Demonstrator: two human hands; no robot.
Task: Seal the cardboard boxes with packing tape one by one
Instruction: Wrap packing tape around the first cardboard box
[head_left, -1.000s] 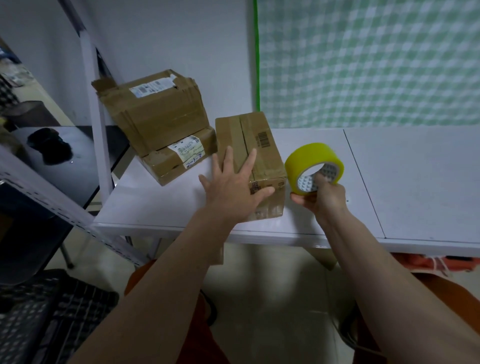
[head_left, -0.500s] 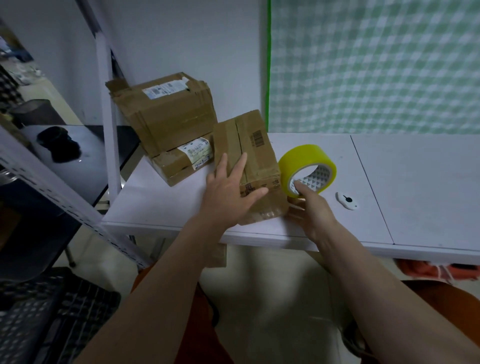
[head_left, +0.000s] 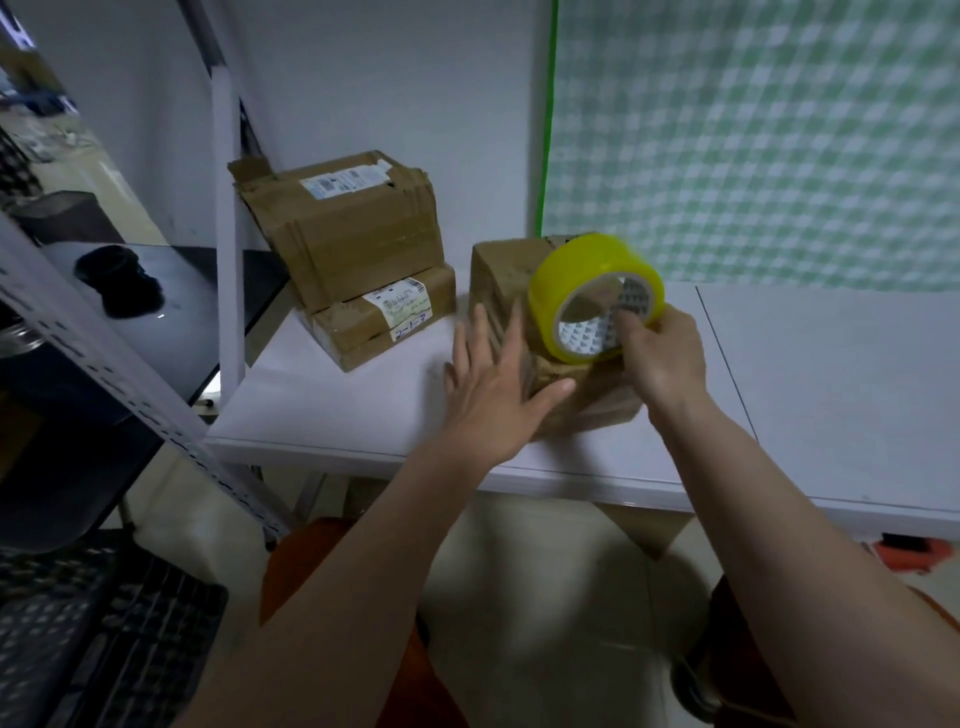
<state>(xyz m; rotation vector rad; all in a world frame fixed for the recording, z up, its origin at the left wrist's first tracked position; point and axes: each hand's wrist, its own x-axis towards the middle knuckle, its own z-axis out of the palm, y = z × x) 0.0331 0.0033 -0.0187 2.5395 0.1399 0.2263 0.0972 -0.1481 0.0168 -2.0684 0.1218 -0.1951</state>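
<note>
A small brown cardboard box sits near the front of the white table. My left hand lies flat on the box's left side with fingers spread. My right hand grips a yellow roll of packing tape, fingers through its core, and holds it over the top of the box. The roll hides much of the box's top. The picture is blurred by motion.
Two more cardboard boxes with white labels are stacked at the table's back left. A white metal shelf post stands left of them, with a dark table beyond. A green checked cloth hangs behind. The table's right half is bare.
My right hand has lifted the tape roll from beside the box up over its top. My left hand has stayed on the box. The small white object on the table is out of sight.
</note>
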